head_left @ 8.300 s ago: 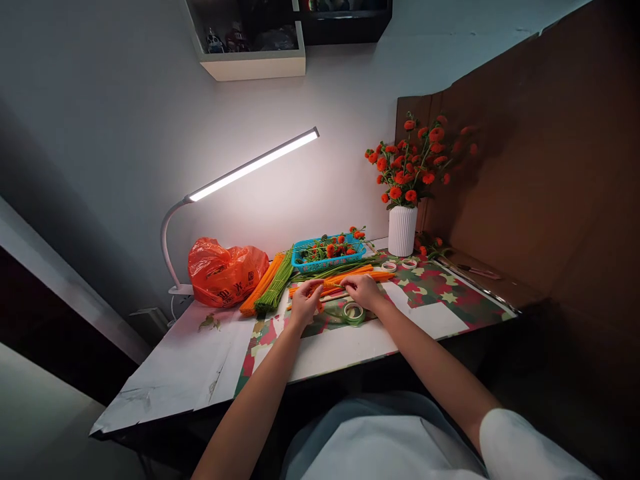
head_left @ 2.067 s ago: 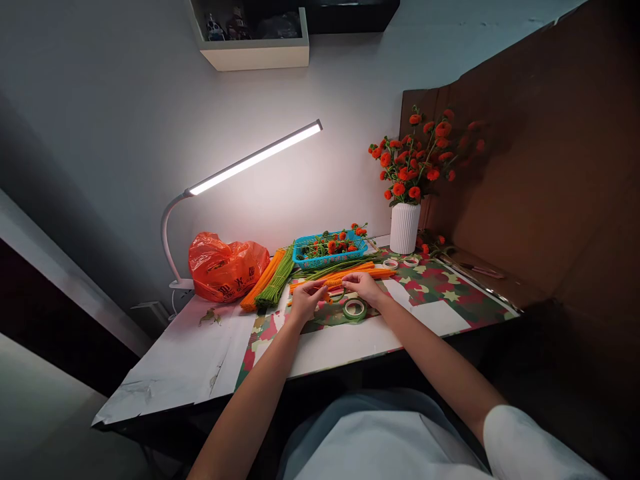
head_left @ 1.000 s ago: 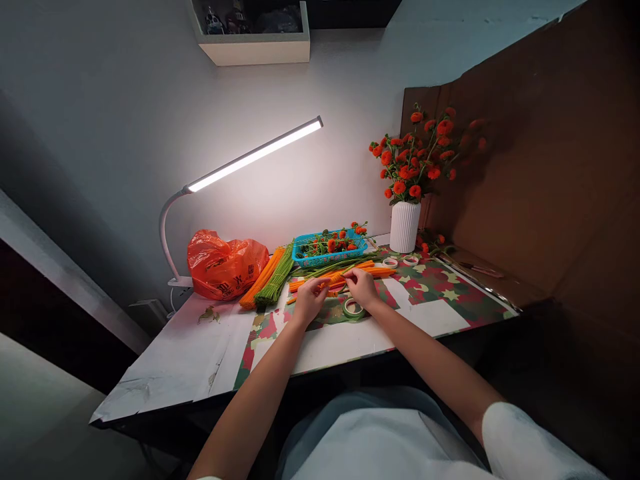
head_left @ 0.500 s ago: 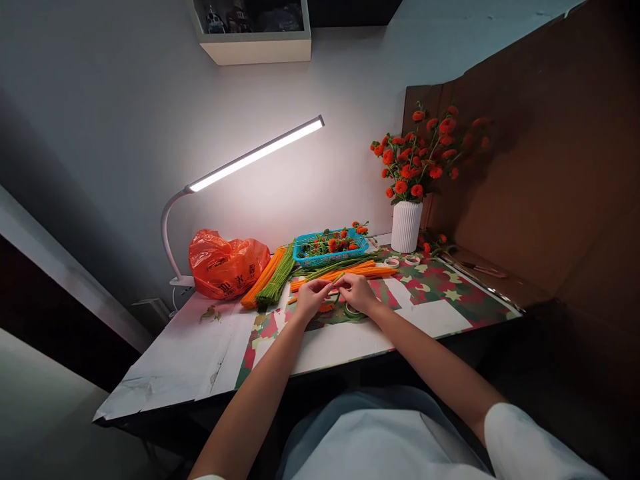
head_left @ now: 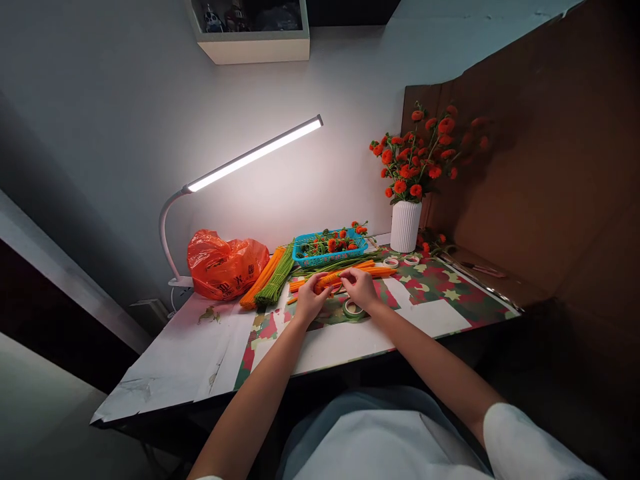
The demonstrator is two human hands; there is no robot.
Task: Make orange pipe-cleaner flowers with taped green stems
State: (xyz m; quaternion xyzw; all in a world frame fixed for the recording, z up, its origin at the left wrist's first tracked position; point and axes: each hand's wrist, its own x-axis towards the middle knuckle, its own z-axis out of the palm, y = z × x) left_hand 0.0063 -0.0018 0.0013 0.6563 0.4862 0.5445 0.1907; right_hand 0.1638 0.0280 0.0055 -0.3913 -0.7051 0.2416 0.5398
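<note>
Near the middle of the table, my left hand [head_left: 311, 299] is closed around a small orange flower piece [head_left: 323, 288]. My right hand [head_left: 359, 287] is just to its right, its fingertips pinched together; what they hold is too small to make out. A roll of green tape [head_left: 353, 309] lies under and beside my right hand. Behind both hands lie orange pipe cleaners [head_left: 383, 271] and green stems. A blue basket [head_left: 306, 261] holding small orange flowers stands farther back.
A red plastic bag [head_left: 225, 267] sits at the left beside bundles of orange [head_left: 263, 280] and green pipe cleaners [head_left: 277, 279]. A lit lamp [head_left: 255, 155] arches above. A white vase [head_left: 405, 227] with orange flowers stands at the back right, near two tape rolls.
The hands have moved slightly apart. The orange piece, earlier low between them, is now up in my left hand, and the green tape roll is more exposed.
</note>
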